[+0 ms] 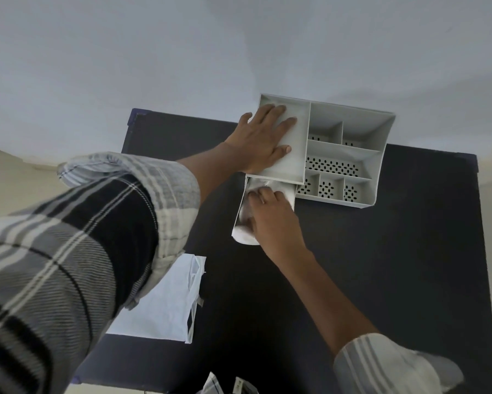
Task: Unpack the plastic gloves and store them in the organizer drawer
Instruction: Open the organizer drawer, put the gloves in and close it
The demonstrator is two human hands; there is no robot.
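Note:
A grey organizer (380, 143) with several compartments stands at the far side of the dark table (381, 265). My left hand (263, 139) lies flat, fingers spread, on the organizer's left tray section. Below that section a drawer (240, 207) is pulled out toward me. A bundle of whitish plastic gloves (243, 234) lies in the drawer and bulges over its near end. My right hand (273, 217) presses down on the gloves with fingers curled over them.
A flat white plastic bag (165, 302) lies on the table near its left front, partly under my left sleeve. Pale floor surrounds the table. Small items show at the bottom edge of the view.

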